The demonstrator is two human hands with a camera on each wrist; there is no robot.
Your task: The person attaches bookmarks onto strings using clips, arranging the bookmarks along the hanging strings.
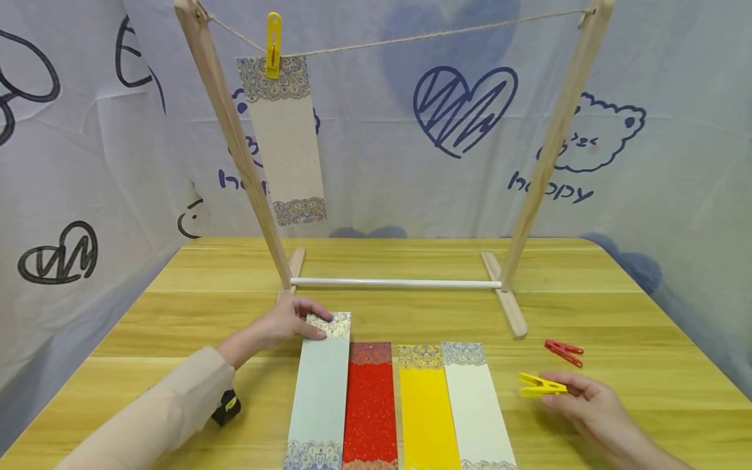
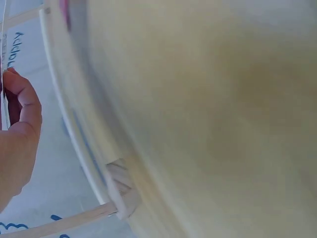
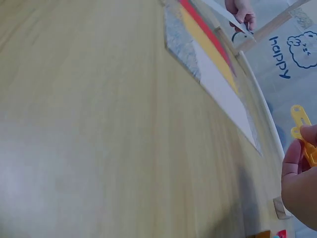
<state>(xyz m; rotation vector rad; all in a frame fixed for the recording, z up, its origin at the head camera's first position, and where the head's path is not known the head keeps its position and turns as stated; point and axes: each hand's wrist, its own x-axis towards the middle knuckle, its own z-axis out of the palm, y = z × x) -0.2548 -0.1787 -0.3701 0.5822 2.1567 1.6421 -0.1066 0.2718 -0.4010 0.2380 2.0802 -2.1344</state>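
Note:
My left hand (image 1: 288,321) pinches the top edge of a pale blue-grey paper strip (image 1: 322,385) with patterned ends, its upper end tilted up off the table. In the left wrist view that hand (image 2: 22,109) shows at the left edge. A yellow clothespin (image 1: 542,385) is in my right hand (image 1: 593,408), held between thumb and fingers above the table. To the right of the pale strip lie a red strip (image 1: 370,405), a yellow strip (image 1: 427,411) and a cream strip (image 1: 477,405). A red clothespin (image 1: 564,352) lies just beyond my right hand.
Behind the strips stands a wooden frame (image 1: 543,156) with a white crossbar (image 1: 393,282) and a rope (image 1: 440,34). A beige patterned strip (image 1: 288,143) hangs from the rope by another yellow clothespin (image 1: 273,46). A small black object (image 1: 226,408) lies beside my left forearm.

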